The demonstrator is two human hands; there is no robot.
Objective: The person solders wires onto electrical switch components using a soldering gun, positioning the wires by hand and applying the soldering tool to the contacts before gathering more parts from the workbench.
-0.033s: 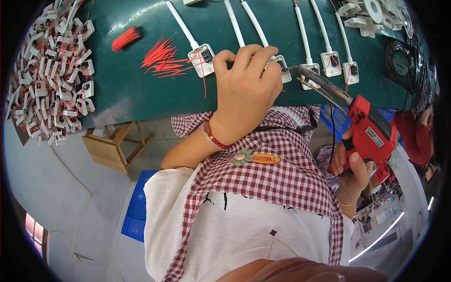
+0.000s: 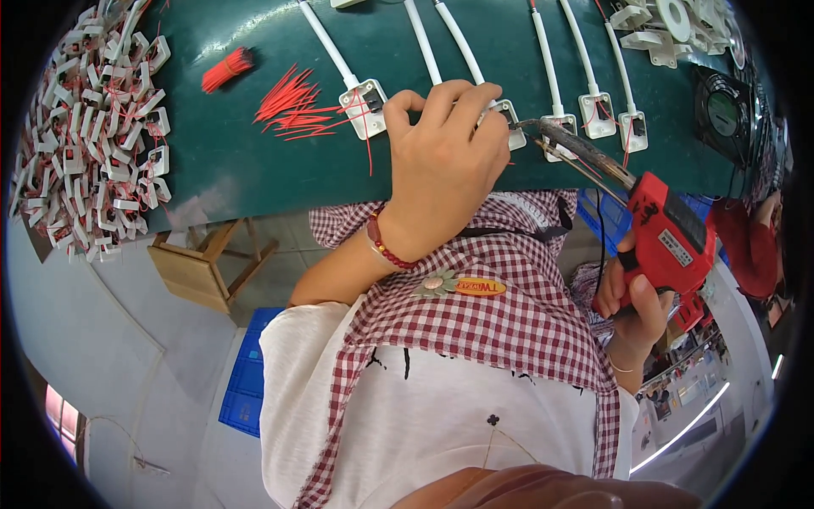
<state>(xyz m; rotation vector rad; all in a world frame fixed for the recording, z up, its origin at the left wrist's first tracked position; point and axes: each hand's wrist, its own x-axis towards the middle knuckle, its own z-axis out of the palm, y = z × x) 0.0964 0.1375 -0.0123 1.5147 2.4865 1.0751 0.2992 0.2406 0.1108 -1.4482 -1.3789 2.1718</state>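
My right hand (image 2: 636,305) is wrapped round the grip of a red soldering gun (image 2: 670,233). The gun's dark barrel (image 2: 585,151) slants up and left, its tip beside a small white plastic housing (image 2: 511,127) at the end of a white cable. Over that housing's left side, my left hand (image 2: 445,161) is bent downward with its fingers curled in. Its fingertips and whatever they pinch are hidden behind the hand. Left of it lies another white housing (image 2: 365,109) with a black part and red wires. Further housings (image 2: 597,115) on white cables lie to the right.
Loose red wires (image 2: 292,102) and a red wire bundle (image 2: 227,69) lie on the green table (image 2: 212,153). Many wired white housings (image 2: 102,144) are heaped at the far left. At the right stand a black fan (image 2: 725,110) and white plastic parts (image 2: 674,25). A wooden stool (image 2: 199,267) is below.
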